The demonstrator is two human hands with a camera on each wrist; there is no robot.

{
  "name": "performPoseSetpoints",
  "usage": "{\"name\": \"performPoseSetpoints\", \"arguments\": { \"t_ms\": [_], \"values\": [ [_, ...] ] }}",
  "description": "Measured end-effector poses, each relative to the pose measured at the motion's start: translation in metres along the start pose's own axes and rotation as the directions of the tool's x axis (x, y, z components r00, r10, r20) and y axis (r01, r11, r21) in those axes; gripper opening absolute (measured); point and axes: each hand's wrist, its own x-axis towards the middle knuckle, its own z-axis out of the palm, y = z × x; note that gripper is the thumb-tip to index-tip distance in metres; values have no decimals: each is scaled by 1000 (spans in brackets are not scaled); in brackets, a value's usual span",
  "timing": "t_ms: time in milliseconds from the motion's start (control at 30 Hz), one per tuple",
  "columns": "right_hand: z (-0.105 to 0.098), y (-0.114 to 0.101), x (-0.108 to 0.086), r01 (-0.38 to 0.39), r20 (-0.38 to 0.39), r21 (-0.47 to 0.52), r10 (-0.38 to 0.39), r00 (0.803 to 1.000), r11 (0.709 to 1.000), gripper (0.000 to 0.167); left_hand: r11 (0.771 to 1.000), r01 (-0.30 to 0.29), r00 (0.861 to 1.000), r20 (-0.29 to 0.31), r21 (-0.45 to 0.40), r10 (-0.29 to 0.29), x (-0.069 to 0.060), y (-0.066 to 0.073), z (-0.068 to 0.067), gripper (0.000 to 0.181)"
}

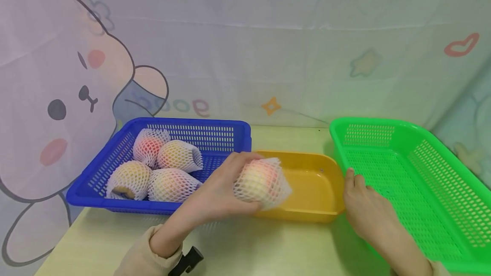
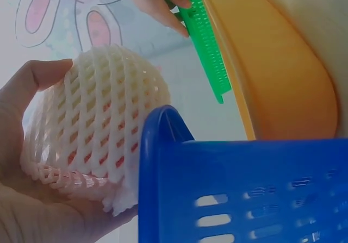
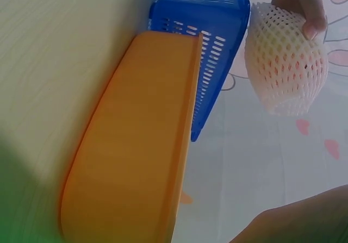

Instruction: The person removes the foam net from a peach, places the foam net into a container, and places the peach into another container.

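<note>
My left hand (image 1: 226, 186) grips a round yellow-and-red fruit (image 1: 261, 182) in a white foam net. It holds the fruit above the gap between the blue basket (image 1: 243, 133) and the yellow-orange tray (image 1: 310, 184). In the left wrist view, the thumb and palm lie around the netted fruit (image 2: 103, 118), beside the blue rim. My right hand (image 1: 366, 208) is at the near left rim of the green basket (image 1: 387, 182), its index finger extended. Whether it touches the rim is hard to tell. Several similar netted fruits (image 1: 172, 184) lie in the blue basket's left half.
All three containers stand in a row on a pale wooden table (image 1: 291, 246), with the tray between the two baskets. Behind them hangs a cloth backdrop (image 1: 268, 54) with cartoon prints. A black strap (image 1: 188, 261) is at my left wrist.
</note>
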Motion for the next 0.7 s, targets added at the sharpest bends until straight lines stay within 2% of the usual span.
{"name": "performPoseSetpoints", "arguments": {
  "t_ms": [233, 533, 700],
  "values": [
    [-1, -1, 1, -19, -13, 9, 19, 1000, 1000, 56, 1000, 19, 1000, 11, -23, -19, 1, -1, 2, 76],
    [-5, -3, 0, -21, -64, -14, 20, 998, 1000, 66, 999, 29, 999, 14, -42, -29, 2, 0, 6, 73],
    [-8, -5, -2, -30, -82, -9, 29, 996, 1000, 66, 998, 12, 1000, 26, -68, -10, 3, -1, 8, 74]
  ]
}}
